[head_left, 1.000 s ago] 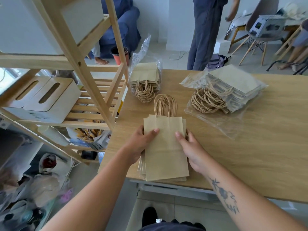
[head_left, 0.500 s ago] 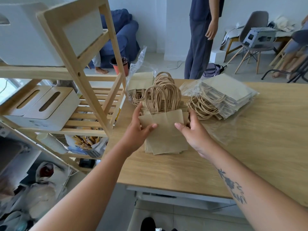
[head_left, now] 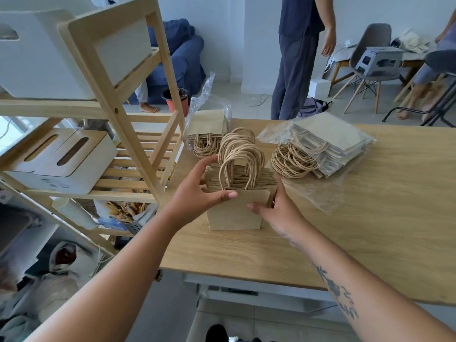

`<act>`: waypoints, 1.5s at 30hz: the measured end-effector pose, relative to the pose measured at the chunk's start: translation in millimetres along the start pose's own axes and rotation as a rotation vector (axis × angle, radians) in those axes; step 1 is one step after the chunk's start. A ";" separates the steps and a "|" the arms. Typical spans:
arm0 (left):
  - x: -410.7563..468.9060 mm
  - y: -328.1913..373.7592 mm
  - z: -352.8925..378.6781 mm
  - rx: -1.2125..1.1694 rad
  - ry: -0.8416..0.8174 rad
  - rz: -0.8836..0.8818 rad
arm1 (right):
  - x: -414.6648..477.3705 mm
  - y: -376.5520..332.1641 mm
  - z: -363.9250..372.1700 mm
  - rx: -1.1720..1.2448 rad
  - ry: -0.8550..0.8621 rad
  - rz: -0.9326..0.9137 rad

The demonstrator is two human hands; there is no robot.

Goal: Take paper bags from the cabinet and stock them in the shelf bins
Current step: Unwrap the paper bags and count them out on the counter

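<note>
Stack of paper bags (head_left: 234, 213) upright on table (head_left: 370, 230), left hand (head_left: 195, 193) fingers clamped on its left side, thumb across front, right hand (head_left: 278, 211) fingers gripping right edge, both forearms extended

Grey chair (head_left: 370, 53), blue sofa (head_left: 180, 58), red pot (head_left: 176, 99) — standing person (head_left: 298, 58) beyond wooden table (head_left: 370, 230).

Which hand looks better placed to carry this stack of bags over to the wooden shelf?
Probably the left hand: it already grips the stack of paper bags on the side facing the wooden shelf. The right hand is farther away.
</note>
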State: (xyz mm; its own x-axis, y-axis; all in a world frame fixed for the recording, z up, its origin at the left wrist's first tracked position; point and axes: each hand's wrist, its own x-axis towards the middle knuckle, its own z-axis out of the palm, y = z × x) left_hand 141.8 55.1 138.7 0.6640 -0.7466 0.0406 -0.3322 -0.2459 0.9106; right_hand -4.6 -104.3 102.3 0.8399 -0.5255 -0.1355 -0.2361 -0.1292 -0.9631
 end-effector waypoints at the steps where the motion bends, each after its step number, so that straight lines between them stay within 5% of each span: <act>1: 3.0 0.6 -3.8 0.003 -0.005 0.001 | 0.6 0.5 -0.4 -0.002 -0.005 -0.003; 6: 9.1 9.2 -4.5 0.018 -0.109 0.005 | 0.8 1.7 0.1 0.011 -0.048 0.001; 15: 7.4 22.1 2.6 -0.006 -0.055 0.048 | -1.6 1.4 -2.3 0.002 -0.028 -0.003; 22: -1.4 -7.4 -5.9 0.041 -0.166 -0.100 | -2.6 -2.9 -12.0 0.000 -0.040 -0.007; 29: -0.4 -12.1 5.8 0.086 -0.014 -0.082 | 1.1 -3.0 -12.0 -0.031 -0.025 -0.044; 45: -2.8 -8.3 5.7 -0.118 -0.012 -0.114 | -11.5 -32.2 -18.8 -0.016 -0.049 -0.170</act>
State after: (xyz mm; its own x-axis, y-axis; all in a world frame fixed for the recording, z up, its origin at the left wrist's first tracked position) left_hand 138.8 55.8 128.6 0.6849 -0.7253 -0.0700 -0.1737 -0.2559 0.9510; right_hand -15.8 -110.0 139.3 0.8912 -0.4533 0.0178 -0.0956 -0.2261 -0.9694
